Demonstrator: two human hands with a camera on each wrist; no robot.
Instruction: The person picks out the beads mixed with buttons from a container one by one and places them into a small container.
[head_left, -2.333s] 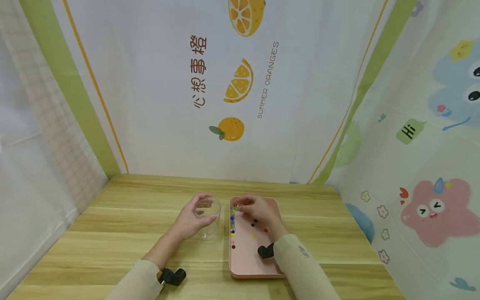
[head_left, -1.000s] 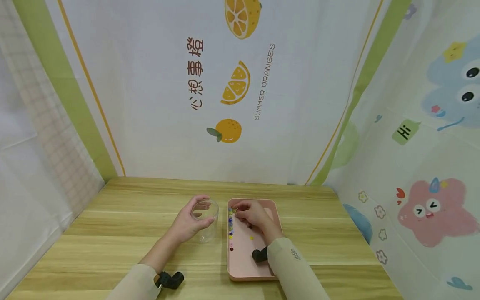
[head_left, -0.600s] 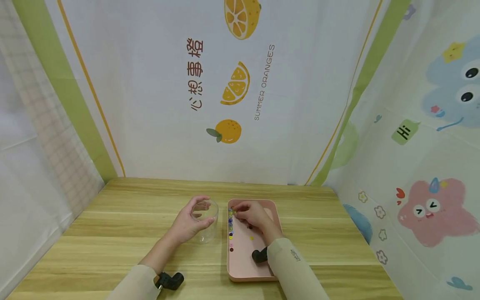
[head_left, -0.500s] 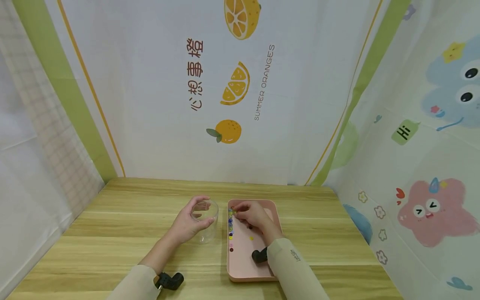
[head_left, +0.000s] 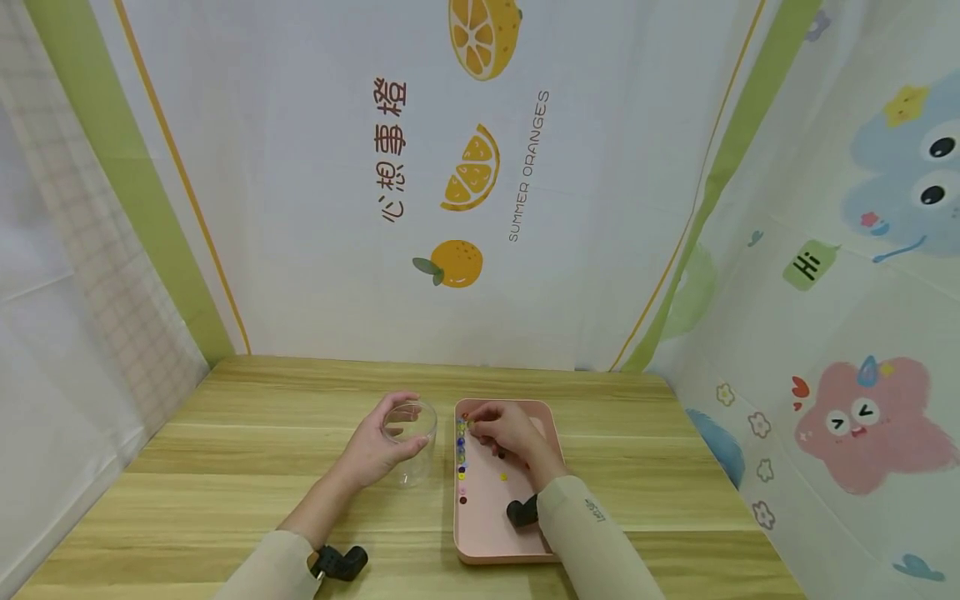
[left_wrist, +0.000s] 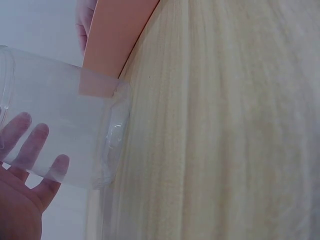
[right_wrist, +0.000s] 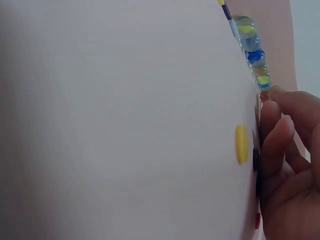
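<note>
Right fingers (head_left: 487,409) lower, inside tray edge (head_left: 456,527)

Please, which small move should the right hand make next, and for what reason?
I would probably have the right hand settle the amber-looking marble gently against the other marbles. The fingertips are right at it, the others lie close together in line along the wall of the pink tray, and a round thing could roll away.
</note>
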